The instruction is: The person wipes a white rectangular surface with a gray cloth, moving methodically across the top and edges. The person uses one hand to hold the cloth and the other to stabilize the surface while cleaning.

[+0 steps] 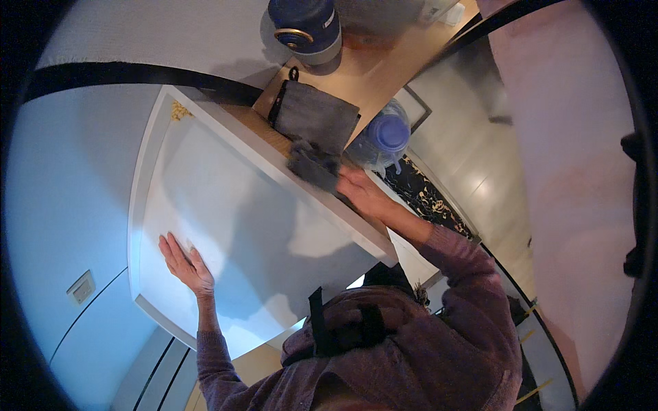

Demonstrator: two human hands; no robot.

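Note:
A large white board with raised rims (205, 180) lies before me. On its pale surface, towards the far left side, my left hand (187, 264) rests flat with its fingers apart and nothing in it. My right hand (362, 192) is at the right rim, its fingertips closed on a dark grey cloth (313, 164) that drapes over that rim. A folded grey cloth or pouch with a black loop (316, 113) lies on the wooden surface just beyond. A small heap of yellowish bits (180, 110) sits in the board's top corner.
A dark blue lidded container with a gold-coloured handle (303, 31) stands on the wooden surface (380, 67). Beside it is a clear water jug with a blue top (388, 133). A wall switch (82, 287) is at the left, and a pink sheet or panel (570, 154) at the right.

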